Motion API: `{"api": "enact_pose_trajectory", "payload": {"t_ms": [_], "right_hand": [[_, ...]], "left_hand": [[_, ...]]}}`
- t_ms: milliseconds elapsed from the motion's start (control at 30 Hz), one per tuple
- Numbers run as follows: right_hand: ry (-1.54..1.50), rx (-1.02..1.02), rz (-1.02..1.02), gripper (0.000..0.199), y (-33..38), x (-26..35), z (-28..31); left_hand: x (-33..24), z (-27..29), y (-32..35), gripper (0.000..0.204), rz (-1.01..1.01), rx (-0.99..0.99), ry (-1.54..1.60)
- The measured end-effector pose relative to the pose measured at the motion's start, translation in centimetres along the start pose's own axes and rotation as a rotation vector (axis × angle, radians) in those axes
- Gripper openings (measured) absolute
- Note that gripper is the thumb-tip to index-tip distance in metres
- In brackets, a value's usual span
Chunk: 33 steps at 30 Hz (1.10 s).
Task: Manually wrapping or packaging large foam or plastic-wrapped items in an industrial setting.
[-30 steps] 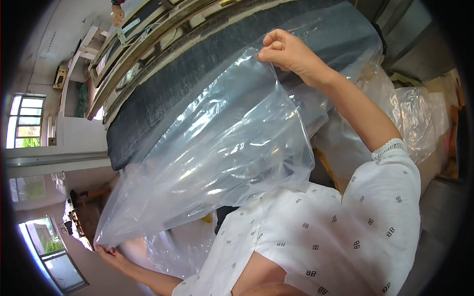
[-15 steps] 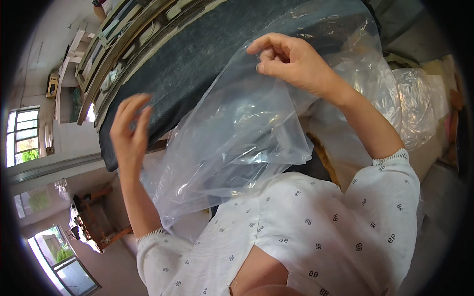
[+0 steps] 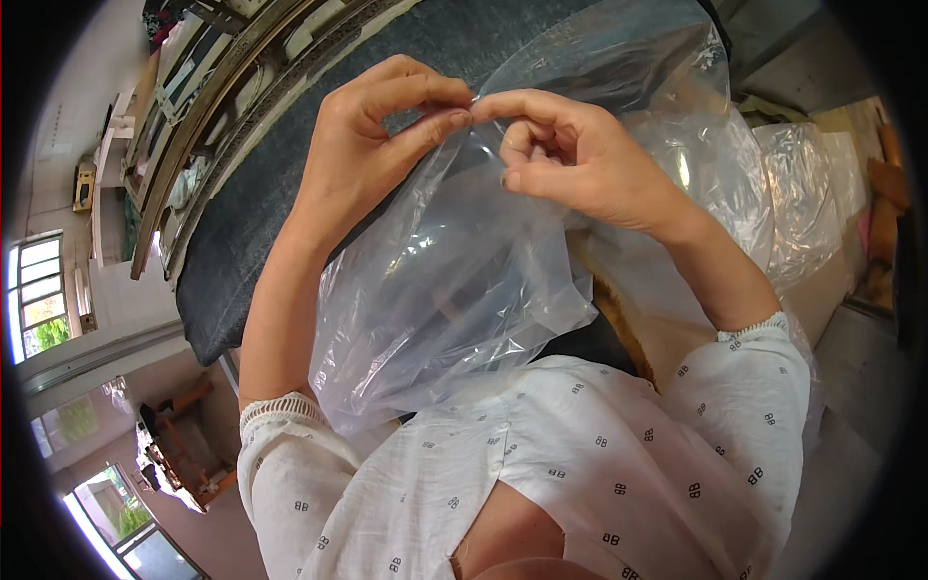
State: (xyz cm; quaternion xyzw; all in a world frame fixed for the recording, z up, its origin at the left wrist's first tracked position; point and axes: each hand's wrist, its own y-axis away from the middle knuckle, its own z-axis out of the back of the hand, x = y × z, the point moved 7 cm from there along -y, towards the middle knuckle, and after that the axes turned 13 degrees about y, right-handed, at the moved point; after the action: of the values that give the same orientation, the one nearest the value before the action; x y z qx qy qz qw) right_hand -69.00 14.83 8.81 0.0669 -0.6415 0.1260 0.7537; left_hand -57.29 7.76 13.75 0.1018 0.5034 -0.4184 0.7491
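Note:
A large clear plastic sheet [image 3: 435, 280] drapes down in front of me, glossy and creased, and spreads to the upper right. My left hand [image 3: 372, 116] pinches at its upper edge, thumb and forefinger pressed together. Against those fingertips rests the forefinger of my right hand [image 3: 570, 145]. The other fingers of that hand are curled in, and the sheet hangs from beside them. Exactly how the film sits inside the right hand is hidden. Behind the plastic lies a dark grey padded surface [image 3: 261, 232] with a curved edge.
Long wooden strips [image 3: 208, 87] stand stacked along the far left. Crumpled clear plastic [image 3: 802, 193] lies at the right, next to brown pieces [image 3: 884, 184] at the rim. Windows [image 3: 41, 295] and a wooden frame [image 3: 193, 445] show on the left.
My left hand has come up and right from the left side to meet the right hand at the sheet's edge. My right hand has stayed nearly in place, slightly lower.

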Motion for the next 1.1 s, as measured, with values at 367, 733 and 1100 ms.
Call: {"api": "enact_pose_trajectory", "payload": {"t_ms": [367,733,1100], "right_hand": [[0.159,0.070,-0.159,0.031,-2.3,1.8,4.1],[0.731,0.181,0.452,0.022,-5.8,6.3,-3.3],[1.340,0.334,-0.096,0.011,6.3,-9.9,2.4]], "left_hand": [[5.9,-0.8,2.0,0.010,-0.007,-0.361,0.586],[7.7,7.0,12.9,0.017,0.056,-1.090,0.796],[-16.0,29.1,45.6,0.021,0.203,-1.703,-1.147]]}}
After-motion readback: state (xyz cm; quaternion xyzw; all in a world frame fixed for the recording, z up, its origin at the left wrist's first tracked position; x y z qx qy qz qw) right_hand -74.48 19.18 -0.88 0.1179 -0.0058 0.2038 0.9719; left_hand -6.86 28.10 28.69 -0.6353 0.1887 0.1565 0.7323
